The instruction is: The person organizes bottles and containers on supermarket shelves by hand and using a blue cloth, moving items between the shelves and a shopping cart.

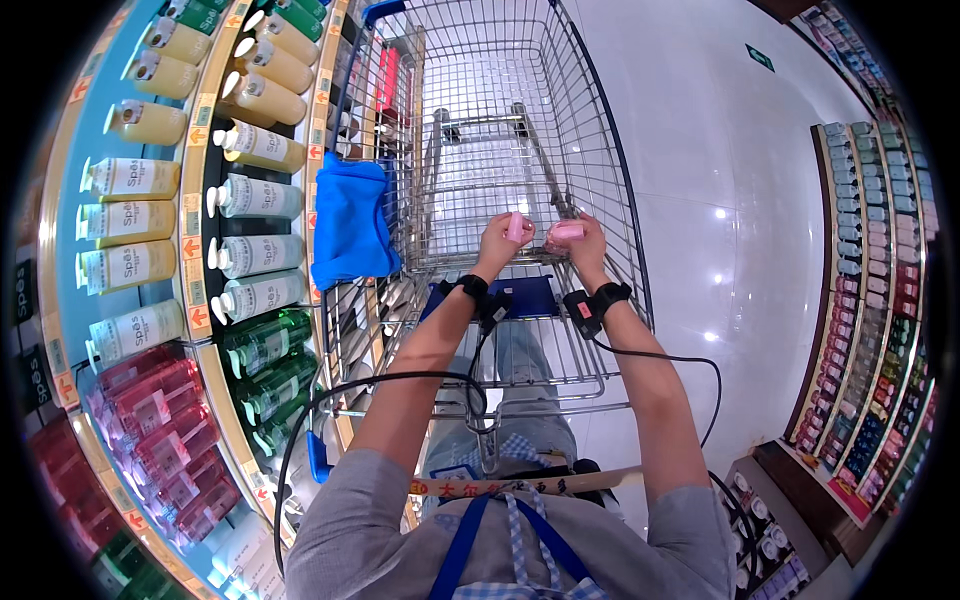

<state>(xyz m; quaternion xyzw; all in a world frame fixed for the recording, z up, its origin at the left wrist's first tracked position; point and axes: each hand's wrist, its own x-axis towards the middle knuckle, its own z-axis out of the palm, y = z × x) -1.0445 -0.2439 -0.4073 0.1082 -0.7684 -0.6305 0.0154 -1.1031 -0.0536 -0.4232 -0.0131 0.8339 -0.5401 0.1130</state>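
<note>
Over the wire basket of a metal shopping cart [480, 262], both hands are raised close together. My left hand [495, 244] grips a small pink piece [515, 226], which looks like a cap, held upright. A pink container [568, 230] with a clear, shiny part sits in my right hand [592, 238], tilted toward the left one. A short gap separates the two pink things. Blurring and the fingers leave their exact kind unclear. A blue cloth [352, 219] hangs over the cart's left rim. Below the hands is a blue plastic panel [532, 297] on the cart.
Shelves on the left carry pump bottles [259, 196], green bottles [274, 341] and pink bottles [169, 427]. Black cables run from straps on both wrists. Glossy white floor [697, 210] lies right of the cart, with another stocked shelf [862, 300] beyond.
</note>
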